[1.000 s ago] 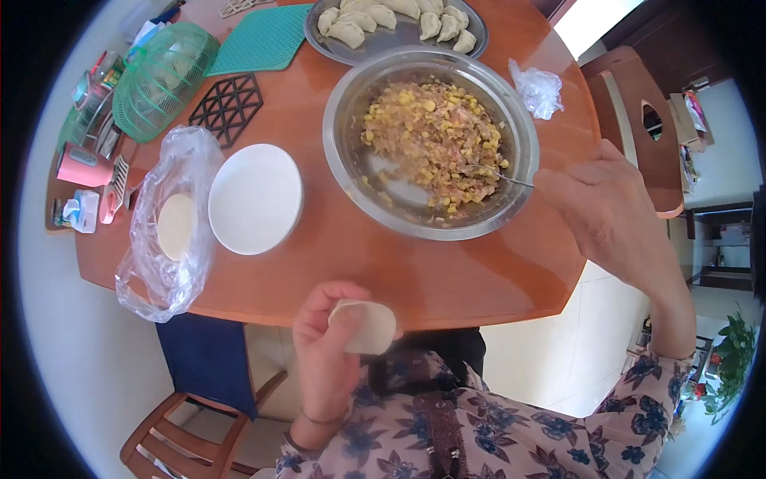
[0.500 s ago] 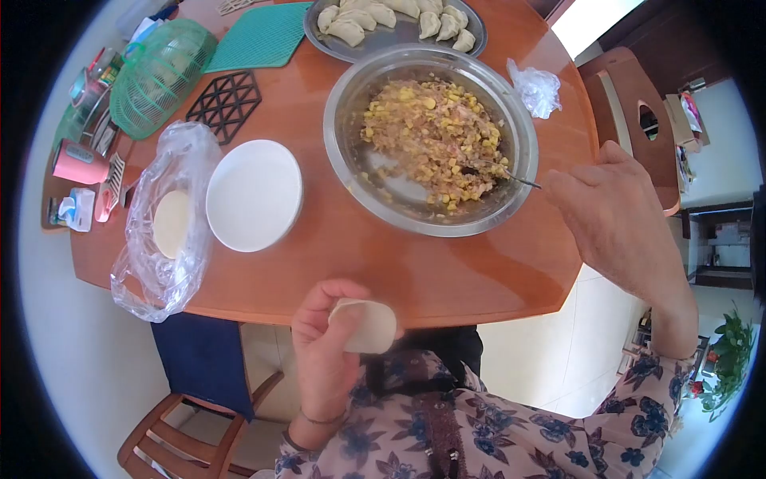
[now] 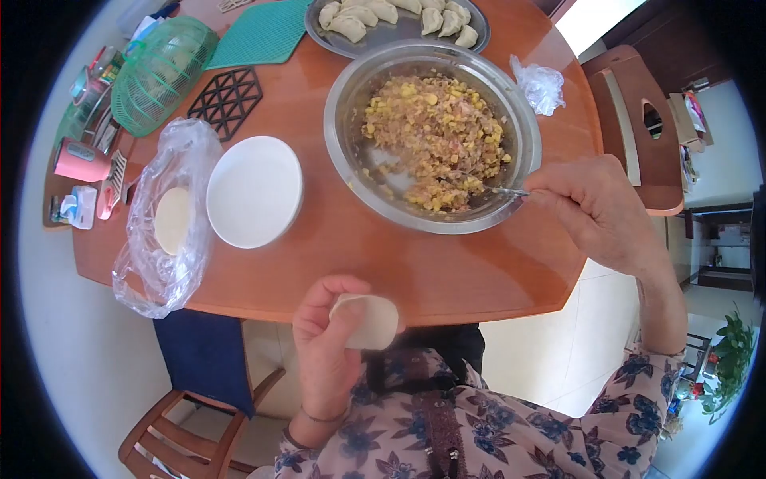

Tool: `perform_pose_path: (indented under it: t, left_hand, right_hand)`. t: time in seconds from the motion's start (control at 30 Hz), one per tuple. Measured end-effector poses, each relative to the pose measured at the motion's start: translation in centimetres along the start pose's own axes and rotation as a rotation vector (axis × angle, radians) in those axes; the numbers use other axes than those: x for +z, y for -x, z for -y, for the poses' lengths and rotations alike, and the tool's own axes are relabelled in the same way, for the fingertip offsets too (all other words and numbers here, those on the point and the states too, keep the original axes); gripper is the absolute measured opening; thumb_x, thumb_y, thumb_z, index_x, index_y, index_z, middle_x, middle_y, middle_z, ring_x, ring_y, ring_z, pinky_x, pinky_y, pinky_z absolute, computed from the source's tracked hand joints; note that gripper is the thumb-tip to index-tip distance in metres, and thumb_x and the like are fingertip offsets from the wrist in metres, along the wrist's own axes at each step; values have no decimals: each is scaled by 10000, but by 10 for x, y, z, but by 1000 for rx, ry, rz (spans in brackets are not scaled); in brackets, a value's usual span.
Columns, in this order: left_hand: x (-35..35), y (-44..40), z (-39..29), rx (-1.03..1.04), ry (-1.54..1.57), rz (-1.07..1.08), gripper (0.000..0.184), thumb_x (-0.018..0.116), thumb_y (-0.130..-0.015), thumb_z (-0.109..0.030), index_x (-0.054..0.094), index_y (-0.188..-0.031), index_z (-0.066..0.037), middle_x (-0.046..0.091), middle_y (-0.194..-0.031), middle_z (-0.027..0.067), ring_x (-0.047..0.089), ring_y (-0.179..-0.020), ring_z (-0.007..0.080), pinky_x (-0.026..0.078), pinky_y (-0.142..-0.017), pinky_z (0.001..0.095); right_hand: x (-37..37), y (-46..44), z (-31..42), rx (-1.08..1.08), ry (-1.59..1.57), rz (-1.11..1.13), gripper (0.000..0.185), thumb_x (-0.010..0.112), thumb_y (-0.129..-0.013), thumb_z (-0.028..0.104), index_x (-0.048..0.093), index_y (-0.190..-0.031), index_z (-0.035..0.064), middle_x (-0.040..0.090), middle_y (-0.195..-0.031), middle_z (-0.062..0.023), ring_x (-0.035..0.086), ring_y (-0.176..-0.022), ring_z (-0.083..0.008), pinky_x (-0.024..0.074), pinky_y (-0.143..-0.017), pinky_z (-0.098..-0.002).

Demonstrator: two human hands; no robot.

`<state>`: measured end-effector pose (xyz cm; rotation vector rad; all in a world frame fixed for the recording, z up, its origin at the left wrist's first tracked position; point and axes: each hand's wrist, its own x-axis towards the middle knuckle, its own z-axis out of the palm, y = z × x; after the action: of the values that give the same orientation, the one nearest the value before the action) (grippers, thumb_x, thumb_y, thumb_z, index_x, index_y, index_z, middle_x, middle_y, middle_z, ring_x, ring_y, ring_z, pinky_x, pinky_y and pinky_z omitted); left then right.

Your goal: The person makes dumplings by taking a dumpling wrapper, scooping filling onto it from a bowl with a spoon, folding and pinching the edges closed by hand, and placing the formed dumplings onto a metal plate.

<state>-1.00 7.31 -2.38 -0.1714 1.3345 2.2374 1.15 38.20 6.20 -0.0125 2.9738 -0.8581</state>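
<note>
My left hand pinches a round dumpling wrapper between thumb and fingers, just off the table's front edge. My right hand grips the thin handle of a metal spoon at the right rim of a large steel bowl. The spoon's far end is sunk in the filling, a chopped mix with yellow corn kernels. Behind that bowl, several folded dumplings lie on a metal plate.
A white bowl stands left of the steel one. Beside it, a clear plastic bag holds more wrappers. Farther left are a black trivet, a green mesh cover and a pink cup. A crumpled bag lies at right.
My right hand has moved left and slightly down toward the bowl, and the spoon has shifted left in the filling. My left hand keeps the wrapper nearly in place.
</note>
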Motion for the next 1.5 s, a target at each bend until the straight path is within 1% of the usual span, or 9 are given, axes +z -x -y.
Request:
perform_pose_path:
  t: [0.23,0.3,0.5,0.53,0.6,0.83,0.9,1.1,1.5]
  left_hand:
    - [-2,-1,1,2,-3,-25,154,603,-973,-45,597,-1110,25,692,-958,117,705,-825,194,605,-739,334]
    - [-2,-1,0,4,-12,-22,155,601,-976,-52,599,-1112,24,691,-967,119,703,-828,193,604,-739,333]
    - [3,-2,-6,-38,1,-35,202,597,-957,-113,606,-1103,26,650,-937,99,712,-794,209,643,-713,378]
    - [3,-2,-7,-49,-1,-35,216,598,-953,-121,602,-1109,28,651,-953,101,712,-807,211,642,-736,386]
    - [3,-1,-7,-59,1,-37,230,600,-949,-129,598,-1115,29,652,-968,103,713,-820,212,640,-759,395]
    - [4,0,-7,-35,124,11,231,600,-944,-125,599,-1122,22,649,-1022,102,709,-903,214,631,-846,401]
    - [4,0,-6,-35,139,18,230,600,-946,-124,600,-1123,22,651,-1021,100,709,-907,215,630,-850,400]
    - [3,1,-2,-28,152,22,226,601,-948,-120,602,-1126,18,658,-1025,104,712,-919,230,627,-837,389]
    - [1,1,-2,-28,158,9,248,607,-946,-144,598,-1138,13,667,-1034,115,731,-916,283,625,-790,363]
  right_hand:
    - [19,-9,-14,123,-432,-2,220,630,-938,151,710,-904,-50,705,-788,-123,656,-755,-185,500,-721,-293]
    - [18,-13,-28,113,-545,21,227,652,-978,191,748,-973,-15,707,-833,4,572,-792,-60,438,-682,-229]
    - [15,-17,-33,244,-600,-19,233,665,-975,275,765,-1001,66,711,-845,46,468,-707,-3,367,-636,-203]
    - [13,-17,-33,241,-599,-19,233,665,-975,275,765,-1001,66,711,-845,46,468,-707,-3,367,-636,-203]
    - [12,-15,-29,310,-598,5,224,630,-972,191,755,-948,7,728,-888,-25,636,-868,-90,487,-806,-250]
    - [25,-13,-34,84,-569,-127,209,634,-964,163,742,-935,-14,725,-824,-35,650,-797,-89,497,-702,-283]
    - [25,-11,-19,19,-282,-176,182,631,-946,144,724,-944,-12,713,-768,-102,674,-715,-167,501,-669,-323]
    - [40,-17,12,-79,-65,-187,161,608,-935,124,695,-914,-11,669,-774,-200,623,-682,-358,488,-644,-378]
    - [26,-25,-14,-1,-360,-280,252,654,-948,224,743,-981,-9,737,-807,-64,639,-725,-152,485,-679,-306]
